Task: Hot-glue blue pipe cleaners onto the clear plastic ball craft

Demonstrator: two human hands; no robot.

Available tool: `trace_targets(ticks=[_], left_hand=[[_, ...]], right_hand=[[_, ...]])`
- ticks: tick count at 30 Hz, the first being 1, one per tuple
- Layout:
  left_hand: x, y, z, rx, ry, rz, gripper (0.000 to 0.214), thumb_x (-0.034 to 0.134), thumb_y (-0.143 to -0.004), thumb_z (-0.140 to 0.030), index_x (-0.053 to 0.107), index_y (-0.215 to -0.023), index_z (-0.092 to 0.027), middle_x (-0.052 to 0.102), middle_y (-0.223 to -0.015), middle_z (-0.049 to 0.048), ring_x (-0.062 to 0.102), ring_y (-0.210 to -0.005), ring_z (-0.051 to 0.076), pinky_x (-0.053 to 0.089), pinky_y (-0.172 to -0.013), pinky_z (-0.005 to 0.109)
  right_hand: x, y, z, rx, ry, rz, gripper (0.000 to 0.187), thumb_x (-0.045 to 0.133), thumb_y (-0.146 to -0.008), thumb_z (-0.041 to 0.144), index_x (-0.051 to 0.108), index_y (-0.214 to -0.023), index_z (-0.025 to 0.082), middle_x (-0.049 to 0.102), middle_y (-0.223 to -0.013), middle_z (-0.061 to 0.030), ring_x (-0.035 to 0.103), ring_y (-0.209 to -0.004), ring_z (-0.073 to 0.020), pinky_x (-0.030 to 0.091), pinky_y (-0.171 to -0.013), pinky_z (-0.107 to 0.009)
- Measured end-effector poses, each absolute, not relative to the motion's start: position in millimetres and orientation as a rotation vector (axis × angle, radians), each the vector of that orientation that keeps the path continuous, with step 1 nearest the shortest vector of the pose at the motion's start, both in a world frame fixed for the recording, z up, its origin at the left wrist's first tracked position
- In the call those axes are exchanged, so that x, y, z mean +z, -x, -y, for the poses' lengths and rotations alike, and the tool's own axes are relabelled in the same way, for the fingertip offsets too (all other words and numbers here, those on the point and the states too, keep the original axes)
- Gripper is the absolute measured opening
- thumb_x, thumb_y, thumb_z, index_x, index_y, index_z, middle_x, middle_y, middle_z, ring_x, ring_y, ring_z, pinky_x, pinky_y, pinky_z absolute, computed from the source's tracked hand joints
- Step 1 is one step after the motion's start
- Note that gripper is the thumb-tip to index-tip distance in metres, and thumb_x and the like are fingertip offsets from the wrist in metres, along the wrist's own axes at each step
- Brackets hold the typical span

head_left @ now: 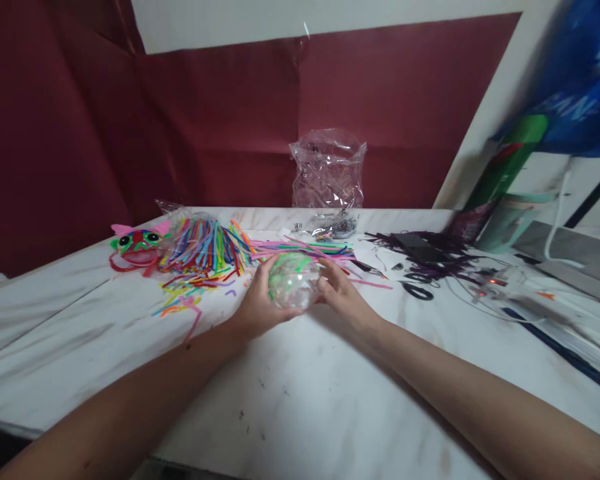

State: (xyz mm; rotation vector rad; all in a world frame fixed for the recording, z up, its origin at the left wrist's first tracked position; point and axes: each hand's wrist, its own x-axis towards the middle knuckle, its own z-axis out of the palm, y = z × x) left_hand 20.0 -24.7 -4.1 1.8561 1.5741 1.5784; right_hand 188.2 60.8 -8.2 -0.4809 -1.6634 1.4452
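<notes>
Between both hands, above the white marbled table (pixel 300 387), is a clear round ball (pixel 294 283) with green strips showing in or on its upper part. My left hand (pixel 260 300) wraps round its left side, the thumb along the underside. On the right side, my right hand (pixel 340 290) presses curled fingers against it. Just behind lies a row of long coloured pipe cleaners (pixel 325 248). Black-handled scissors (pixel 417 290) rest to the right of my right hand. Short cut pipe cleaner pieces (pixel 185 300) are scattered to the left.
A bag of colourful pipe cleaners (pixel 200 243) and a green-and-pink animal face (pixel 139 245) lie at the left. A clear plastic bag (pixel 329 173) stands at the back. Rightward are dark purple strands (pixel 445 257), a phone-like black slab (pixel 420 248), a cup (pixel 510 223) and cables.
</notes>
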Motion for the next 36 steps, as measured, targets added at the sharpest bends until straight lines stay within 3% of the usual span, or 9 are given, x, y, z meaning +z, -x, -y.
trace_targets(ticks=[3,7,10,15,18,22,27,36], left_hand=[[-5.1,-21.4,26.7,1.497,-1.974,-1.601,0.109,0.086,-0.05,-0.044,0.03,-0.141,-0.019,0.033,-0.148,0.0163,0.026,-0.139,0.038,0.021,-0.115,0.052],[-3.6,-22.4,27.7,1.432,-1.664,-1.354,0.113,0.078,-0.058,-0.058,0.018,-0.145,-0.018,0.04,-0.143,0.0194,0.04,-0.131,0.038,0.035,-0.108,0.05],[-1.9,-22.1,28.2,1.44,-1.648,-1.299,0.106,0.08,-0.059,-0.053,0.023,-0.143,-0.019,0.045,-0.14,0.0177,0.043,-0.13,0.037,0.037,-0.107,0.049],[-3.6,-22.6,27.8,1.486,-1.877,-1.468,0.112,0.086,-0.051,-0.041,0.027,-0.143,-0.016,0.03,-0.149,0.018,0.026,-0.139,0.039,0.022,-0.115,0.051],[-4.3,-24.0,26.4,1.482,-1.743,-1.348,0.11,0.084,-0.054,-0.044,0.025,-0.143,-0.016,0.035,-0.146,0.0183,0.033,-0.136,0.037,0.028,-0.113,0.05],[-4.1,-25.6,25.7,1.5,-1.678,-1.229,0.104,0.082,-0.058,-0.045,0.027,-0.142,-0.018,0.042,-0.143,0.0167,0.04,-0.132,0.035,0.036,-0.109,0.047],[-8.6,-24.2,25.1,1.547,-1.972,-1.444,0.104,0.085,-0.054,-0.034,0.03,-0.14,-0.018,0.038,-0.144,0.0159,0.035,-0.134,0.036,0.028,-0.113,0.05],[-11.2,-22.7,24.6,1.482,-1.721,-1.22,0.109,0.083,-0.058,-0.049,0.022,-0.144,-0.021,0.03,-0.149,0.017,0.03,-0.137,0.036,0.026,-0.114,0.051]], right_hand=[[-7.5,-187.7,-57.0,1.641,0.296,1.676,0.071,0.075,-0.065,0.059,0.05,-0.124,0.026,0.057,-0.127,-0.0092,0.056,-0.113,-0.0273,0.048,-0.091,-0.041],[-6.0,-190.2,-54.4,1.569,0.227,1.698,0.071,0.08,-0.063,0.051,0.053,-0.124,0.026,0.053,-0.135,-0.0082,0.048,-0.124,-0.0284,0.039,-0.103,-0.043],[-6.2,-190.9,-54.1,1.547,0.204,1.743,0.082,0.08,-0.062,0.054,0.046,-0.132,0.028,0.046,-0.142,-0.0079,0.043,-0.13,-0.0285,0.037,-0.106,-0.044],[-10.4,-189.6,-55.3,1.547,0.244,1.747,0.082,0.08,-0.061,0.054,0.047,-0.13,0.025,0.052,-0.137,-0.0091,0.045,-0.128,-0.0291,0.035,-0.108,-0.046],[-12.8,-189.9,-57.9,1.677,0.193,1.656,0.073,0.083,-0.062,0.048,0.051,-0.124,0.027,0.053,-0.136,-0.0074,0.046,-0.128,-0.0289,0.034,-0.109,-0.047],[-12.3,-190.8,-59.1,1.733,0.161,1.626,0.075,0.084,-0.059,0.047,0.051,-0.124,0.028,0.052,-0.137,-0.007,0.046,-0.129,-0.0293,0.034,-0.109,-0.048],[-12.1,-190.2,-56.8,1.6,0.192,1.677,0.083,0.079,-0.062,0.055,0.045,-0.132,0.028,0.051,-0.136,-0.009,0.047,-0.127,-0.0298,0.036,-0.107,-0.049],[-10.7,-191.9,-55.2,1.097,0.351,1.922,0.097,0.078,-0.06,0.059,0.036,-0.14,0.023,0.044,-0.141,-0.0134,0.038,-0.133,-0.0313,0.033,-0.109,-0.049]])
